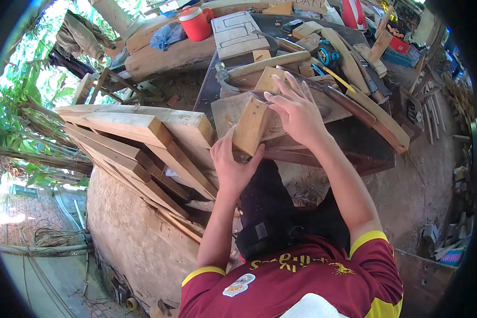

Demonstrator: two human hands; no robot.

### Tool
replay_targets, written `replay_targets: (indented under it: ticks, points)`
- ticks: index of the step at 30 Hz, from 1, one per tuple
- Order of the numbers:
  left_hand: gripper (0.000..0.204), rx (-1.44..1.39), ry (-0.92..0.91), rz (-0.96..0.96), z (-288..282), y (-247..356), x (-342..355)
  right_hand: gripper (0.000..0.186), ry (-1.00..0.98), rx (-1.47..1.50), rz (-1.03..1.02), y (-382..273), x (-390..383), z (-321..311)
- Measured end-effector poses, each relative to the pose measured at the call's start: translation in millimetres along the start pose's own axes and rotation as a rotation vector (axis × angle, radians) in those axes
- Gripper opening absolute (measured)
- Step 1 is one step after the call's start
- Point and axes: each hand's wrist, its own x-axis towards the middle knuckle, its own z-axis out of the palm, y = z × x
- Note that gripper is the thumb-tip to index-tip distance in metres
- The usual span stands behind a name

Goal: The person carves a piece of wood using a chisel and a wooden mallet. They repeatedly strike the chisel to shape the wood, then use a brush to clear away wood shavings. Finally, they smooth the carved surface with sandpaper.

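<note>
A short wooden block (250, 127) stands tilted over the near edge of the workbench. My left hand (232, 165) grips its lower end, thumb on the right side and fingers on the left. At the block's upper right corner is my right hand (297, 108), open, fingers stretched out and fingertips close to the wood; whether they touch it I cannot tell. Behind the block lies a flat wooden board (225, 114), partly hidden. A smaller wood piece (269, 78) sits just beyond. Nearby rests a hammer (270, 63) with a wooden handle.
Several long timber beams (122, 124) lean at my left, their ends against the bench. On the dark workbench (379, 153) are a blue tape measure (327, 54), a yellow pencil (338, 79), a dark-handled tool (350, 106) and a board with drawn lines (238, 34). A red jug (196, 25) stands behind.
</note>
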Motion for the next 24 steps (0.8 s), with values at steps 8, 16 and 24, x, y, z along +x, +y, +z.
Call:
replay_targets:
  ticks: [8,16,24]
  points:
    - [0.071,0.151,-0.005,0.211,-12.5,14.1,7.8,0.031,0.009,-0.013,0.006,-7.8,-6.7,5.1]
    - [0.059,-0.148,-0.039,0.034,-15.6,13.7,9.0,0.03,-0.046,0.097,-0.001,-20.9,-5.4,-12.5]
    - [0.048,-0.079,0.114,-0.062,-1.5,-8.6,-5.3,0.03,-0.192,0.132,-0.192,-48.3,-8.2,-23.6]
